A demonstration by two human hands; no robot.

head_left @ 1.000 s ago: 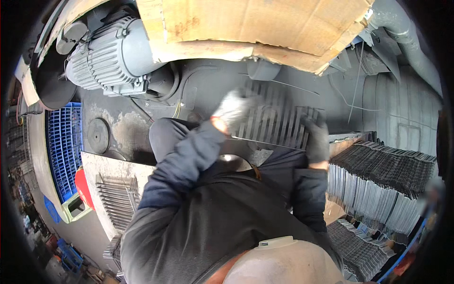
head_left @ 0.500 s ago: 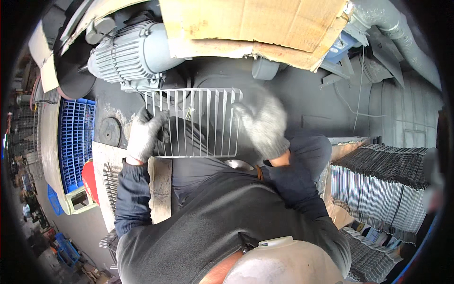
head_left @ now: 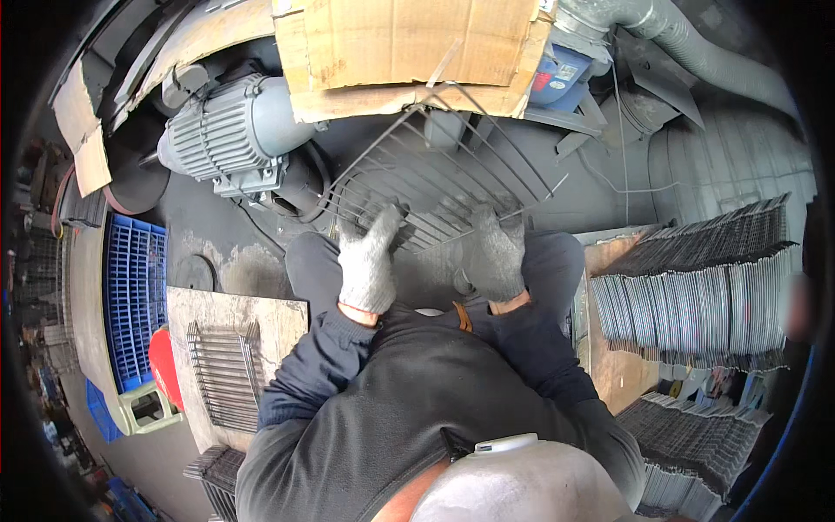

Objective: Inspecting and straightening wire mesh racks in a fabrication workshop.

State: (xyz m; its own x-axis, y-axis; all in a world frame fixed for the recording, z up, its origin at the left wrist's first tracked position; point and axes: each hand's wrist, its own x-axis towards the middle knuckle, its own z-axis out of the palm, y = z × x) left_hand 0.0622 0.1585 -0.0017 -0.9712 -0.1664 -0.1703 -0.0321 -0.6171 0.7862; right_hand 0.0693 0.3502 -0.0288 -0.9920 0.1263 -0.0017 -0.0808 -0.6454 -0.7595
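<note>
A metal wire rack (head_left: 428, 184) with parallel bars hangs slanted in front of me, one corner pointing away toward the cardboard. My left hand (head_left: 369, 268), in a light grey knitted glove, is closed on its near left edge. On the near right side, my right hand (head_left: 494, 261), gloved alike, grips the rack too. Bars partly cover the fingers of both hands. Below the rack, my dark-trousered knees are spread to either side.
A grey electric motor (head_left: 228, 130) stands far left, beside a large cardboard sheet (head_left: 400, 43). Tall stacks of similar racks (head_left: 696, 300) fill the right side. More racks (head_left: 224, 374) lie on a board (head_left: 283, 317) at left, near a blue plastic crate (head_left: 137, 296).
The rack has turned from squarely facing up to a slanted, corner-away pose, reaching farther from me. My left hand has moved right; my right hand has come in closer.
</note>
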